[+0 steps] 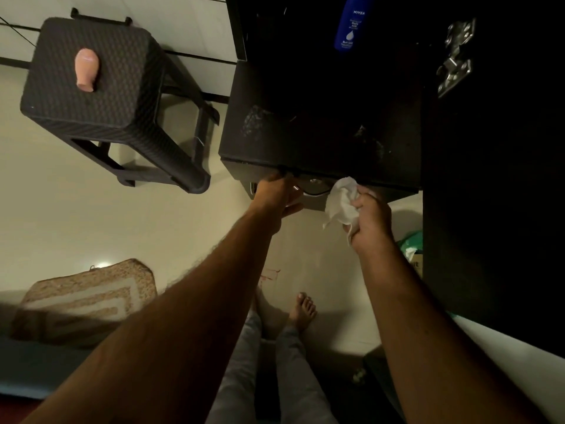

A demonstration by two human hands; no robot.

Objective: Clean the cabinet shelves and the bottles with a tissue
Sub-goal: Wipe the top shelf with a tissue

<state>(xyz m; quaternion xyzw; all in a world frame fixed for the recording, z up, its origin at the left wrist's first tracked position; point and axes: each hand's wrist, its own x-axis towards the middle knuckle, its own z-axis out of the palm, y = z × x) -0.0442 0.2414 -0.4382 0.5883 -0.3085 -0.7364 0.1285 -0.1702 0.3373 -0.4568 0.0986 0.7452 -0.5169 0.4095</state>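
Observation:
A dark cabinet shelf [321, 117] fills the upper middle of the head view, dusty in patches. A blue Nivea bottle [351, 22] stands at its back. My right hand [371, 217] grips a crumpled white tissue [341, 200] just below the shelf's front edge. My left hand [276, 194] reaches under that edge, its fingers curled round something partly hidden beneath the shelf; a shiny metal object [313, 183] shows between the two hands. A pink bottle [87, 68] lies on a dark woven stool [91, 78] at the upper left.
The open cabinet door [489, 179] with a metal hinge [457, 56] stands at the right. A woven mat [82, 298] lies on the floor at the left. My legs and bare feet [301, 310] are below the shelf. A green bag [411, 246] sits by the door.

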